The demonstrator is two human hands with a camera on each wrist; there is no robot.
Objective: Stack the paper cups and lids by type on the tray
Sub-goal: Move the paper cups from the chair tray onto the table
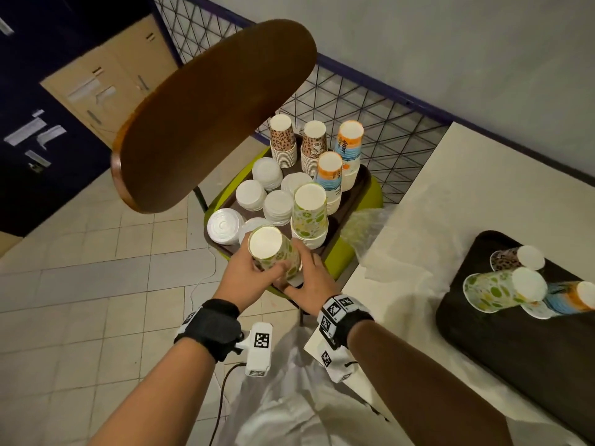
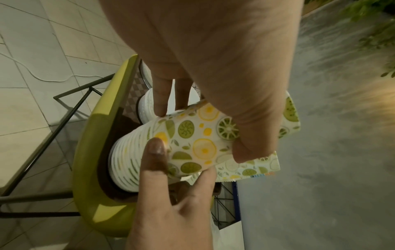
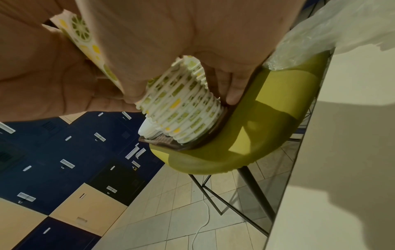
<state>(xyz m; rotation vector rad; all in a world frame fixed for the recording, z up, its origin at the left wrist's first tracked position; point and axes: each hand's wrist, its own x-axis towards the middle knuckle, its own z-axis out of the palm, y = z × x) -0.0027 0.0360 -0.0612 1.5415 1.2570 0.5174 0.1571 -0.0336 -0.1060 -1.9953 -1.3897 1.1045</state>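
Note:
A stack of lemon-and-lime paper cups (image 1: 273, 252) stands upside down at the near corner of the brown tray (image 1: 351, 201), tilted toward me. My left hand (image 1: 257, 268) grips the patterned top cup (image 2: 196, 135) between thumb and fingers. My right hand (image 1: 306, 275) holds the lower ribbed rims (image 3: 181, 110), with its fingers (image 3: 233, 89) behind the stack near the tray rim. A second lemon stack (image 1: 309, 214), leopard stacks (image 1: 282, 140), blue-orange stacks (image 1: 349, 140) and white lid piles (image 1: 251, 194) share the tray.
The tray rests on a green chair (image 1: 370, 194) whose brown backrest (image 1: 209, 117) overhangs the far left. To the right, a white table (image 1: 483, 188) carries a dark tray (image 1: 515, 349) with three cups. A crumpled plastic bag (image 1: 363, 223) lies between chair and table.

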